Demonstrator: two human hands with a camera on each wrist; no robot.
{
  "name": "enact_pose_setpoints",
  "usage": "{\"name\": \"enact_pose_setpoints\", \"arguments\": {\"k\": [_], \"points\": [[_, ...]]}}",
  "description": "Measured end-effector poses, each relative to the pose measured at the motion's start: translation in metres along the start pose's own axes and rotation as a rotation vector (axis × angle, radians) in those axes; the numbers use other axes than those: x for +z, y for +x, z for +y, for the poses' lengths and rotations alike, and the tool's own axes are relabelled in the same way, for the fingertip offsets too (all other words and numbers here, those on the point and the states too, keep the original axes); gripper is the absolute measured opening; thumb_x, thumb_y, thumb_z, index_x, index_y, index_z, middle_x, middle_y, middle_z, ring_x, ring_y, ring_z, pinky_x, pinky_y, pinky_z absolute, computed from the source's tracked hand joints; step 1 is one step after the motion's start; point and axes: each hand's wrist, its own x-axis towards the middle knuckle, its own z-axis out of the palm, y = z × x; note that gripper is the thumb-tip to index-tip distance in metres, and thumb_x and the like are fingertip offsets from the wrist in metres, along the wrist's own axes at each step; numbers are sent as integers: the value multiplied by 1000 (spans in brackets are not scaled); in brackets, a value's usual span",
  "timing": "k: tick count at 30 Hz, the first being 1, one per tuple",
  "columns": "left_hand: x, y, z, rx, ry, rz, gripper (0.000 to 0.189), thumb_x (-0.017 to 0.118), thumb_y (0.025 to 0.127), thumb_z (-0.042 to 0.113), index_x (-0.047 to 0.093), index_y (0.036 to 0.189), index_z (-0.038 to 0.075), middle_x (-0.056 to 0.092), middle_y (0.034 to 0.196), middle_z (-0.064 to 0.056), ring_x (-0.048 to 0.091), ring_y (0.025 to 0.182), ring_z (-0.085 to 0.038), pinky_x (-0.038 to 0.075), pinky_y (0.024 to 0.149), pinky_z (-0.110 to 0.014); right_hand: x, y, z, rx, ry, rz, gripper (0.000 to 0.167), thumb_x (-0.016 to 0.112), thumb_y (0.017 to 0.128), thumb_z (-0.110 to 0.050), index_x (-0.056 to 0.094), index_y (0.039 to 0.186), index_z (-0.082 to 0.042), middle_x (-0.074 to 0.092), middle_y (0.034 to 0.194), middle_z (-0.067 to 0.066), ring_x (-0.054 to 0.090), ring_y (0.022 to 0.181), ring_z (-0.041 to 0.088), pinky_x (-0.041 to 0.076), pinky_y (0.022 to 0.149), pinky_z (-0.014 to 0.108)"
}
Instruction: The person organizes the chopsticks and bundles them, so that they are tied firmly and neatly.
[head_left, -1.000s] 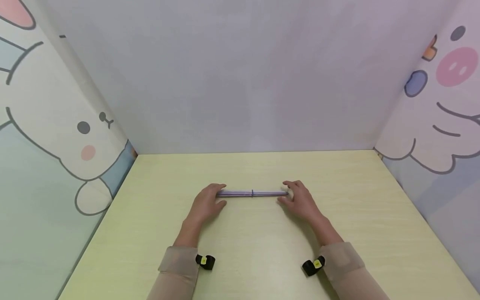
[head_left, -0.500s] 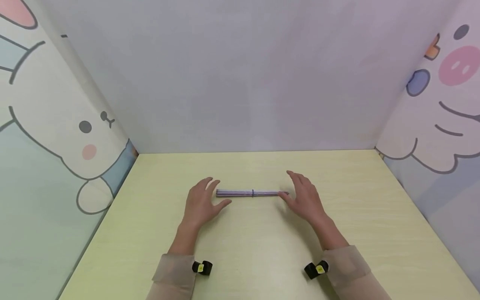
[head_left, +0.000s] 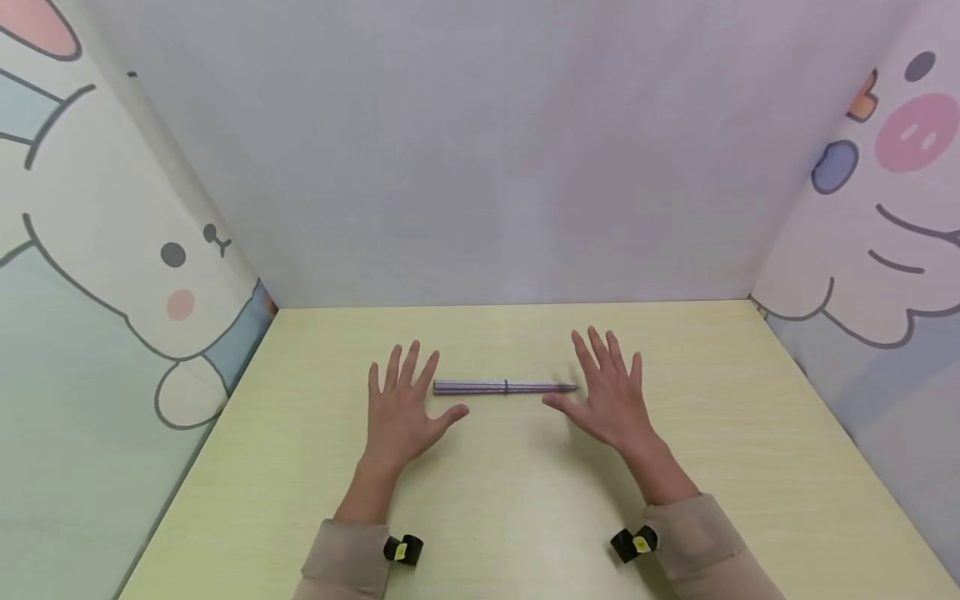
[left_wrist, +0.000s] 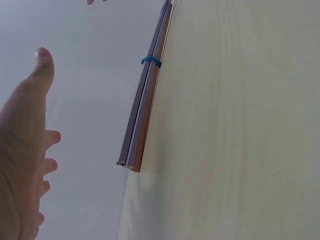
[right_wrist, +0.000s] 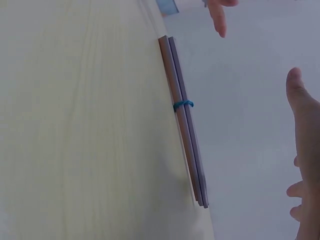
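A bundle of chopsticks point(head_left: 472, 387) lies crosswise on the table, thicker ends to the left. A thin blue tie point(left_wrist: 151, 61) is wrapped round its middle. In the left wrist view the squared ends show dark grey and brown sides. Beside the left end, my left hand point(head_left: 401, 421) hovers with fingers spread and straight, holding nothing. My right hand point(head_left: 611, 404) is just past the right end, its fingers likewise extended and its palm bare. Both wrist views show a gap between hand and bundle.
The pale wood-patterned table point(head_left: 495, 500) runs back to a plain grey wall point(head_left: 480, 167). Side panels with a cartoon rabbit point(head_left: 112, 225) and a cartoon pig point(head_left: 885, 208) flank it. A small black strap device point(head_left: 403, 550) sits at the left cuff, another at the right.
Both hands have let go of the bundle's ends, lifted off and spread their fingers. The left has drawn slightly left. The bundle stays in place on the table.
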Motion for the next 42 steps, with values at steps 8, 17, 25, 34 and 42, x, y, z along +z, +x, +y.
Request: {"name": "enact_pose_setpoints", "arguments": {"k": [8,17,25,34,42], "points": [[6,-8,4,-50,21,-82,103,45,81,87,25,162,25,4,170,-8,-4,155,-34,-7,115,-65,4,-7,-6,77,-64,-139,114,55,80,-83,14,163,-17,4,170,12,-9,154,36,-8,111,72],[7,-11,4,-51,18,-72,105,47,81,86,24,162,24,7,170,-10,-4,155,-34,-5,115,-66,3,-10,-6,95,-58,-133,113,56,81,-81,11,164,-17,3,169,13,-11,154,36,-8,110,73],[5,-11,5,-49,15,-92,105,49,81,85,24,162,23,6,170,-10,-2,155,-34,-5,116,-65,-1,-10,-6,93,-10,-135,113,58,82,-78,9,164,-18,0,170,12,-12,154,35,-7,110,73],[4,-10,5,-25,-2,-56,106,51,79,85,29,161,20,9,169,-12,4,155,-37,-2,115,-67,-2,-10,-7,82,-12,-136,113,58,82,-78,10,164,-17,3,170,12,-9,155,35,-6,112,72],[5,-10,5,-22,-10,-54,104,51,81,84,31,160,20,12,169,-12,9,154,-38,1,115,-68,1,-8,-8,53,-22,-126,114,59,81,-78,11,164,-16,7,169,14,-5,155,36,-4,114,69]]}}
